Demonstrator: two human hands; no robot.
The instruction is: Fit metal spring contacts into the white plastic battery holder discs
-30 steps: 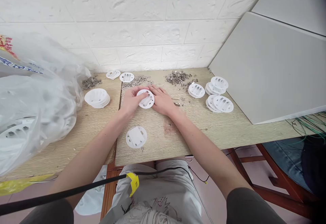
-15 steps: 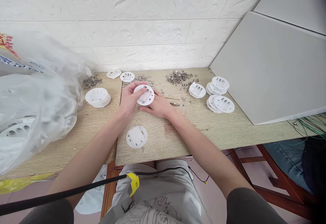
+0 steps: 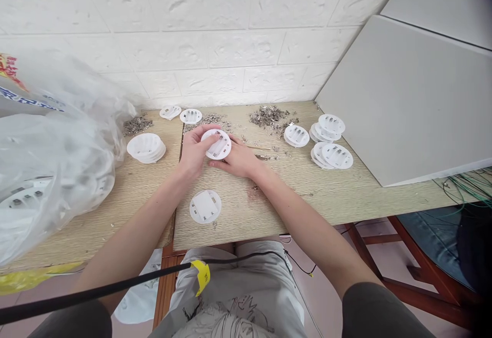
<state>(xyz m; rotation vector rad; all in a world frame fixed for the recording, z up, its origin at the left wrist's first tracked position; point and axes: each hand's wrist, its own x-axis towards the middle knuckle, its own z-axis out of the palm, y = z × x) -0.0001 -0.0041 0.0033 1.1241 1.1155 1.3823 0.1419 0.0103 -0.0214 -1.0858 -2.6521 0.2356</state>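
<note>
A round white plastic battery holder (image 3: 217, 146) with slots and small metal contacts is held up over the table, its slotted face toward me. My left hand (image 3: 194, 149) is closed on its left side, thumb lying across the face. From the right, my right hand (image 3: 241, 158) reaches against the same holder with its fingers curled behind it. The disc hides those fingertips; the right thumb shows just below the rim. Nearer to me, another round holder (image 3: 205, 206) lies flat on the table, with a tiny metal piece (image 3: 215, 224) beside it.
Stacked holders stand at left (image 3: 146, 148) and right (image 3: 331, 155). Loose metal contacts form a pile (image 3: 269, 116) near the wall. A clear plastic bag (image 3: 69, 158) bulges over the left side. A grey panel (image 3: 415, 102) borders the right. A black cable (image 3: 146, 278) crosses before my lap.
The holder and both hands stay almost in place. The left thumb has shifted slightly on the holder's face; the whole view has drifted a few pixels.
</note>
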